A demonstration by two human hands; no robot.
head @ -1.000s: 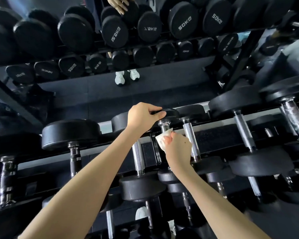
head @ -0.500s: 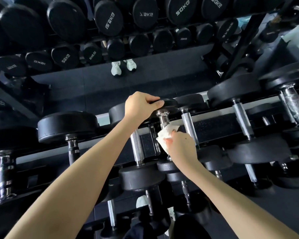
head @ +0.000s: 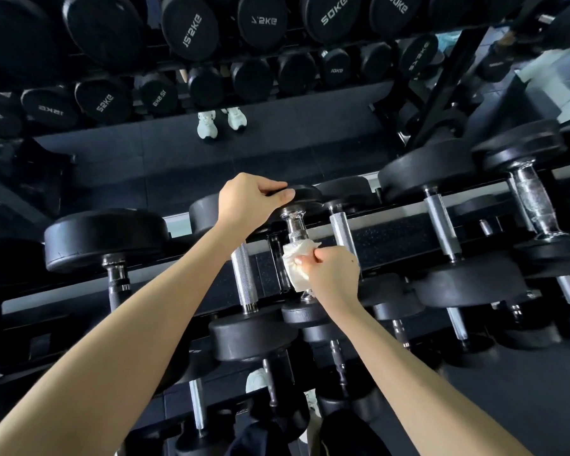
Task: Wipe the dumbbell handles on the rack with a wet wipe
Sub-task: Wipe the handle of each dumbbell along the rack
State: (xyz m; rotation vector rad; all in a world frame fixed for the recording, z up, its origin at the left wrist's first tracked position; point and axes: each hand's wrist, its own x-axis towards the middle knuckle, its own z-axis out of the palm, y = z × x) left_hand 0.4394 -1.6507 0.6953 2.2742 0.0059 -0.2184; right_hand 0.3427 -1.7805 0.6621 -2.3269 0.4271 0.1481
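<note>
Right hand (head: pixel 331 274) wraps wet wipe (head: pixel 296 263) round dumbbell handle (head: pixel 296 227)

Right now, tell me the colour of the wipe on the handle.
The wipe is white; the head view shows it.

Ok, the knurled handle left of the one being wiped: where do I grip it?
Grip the knurled handle at its bare middle, coming from above on its right: the left forearm covers its far end and black heads cap both ends.
</note>
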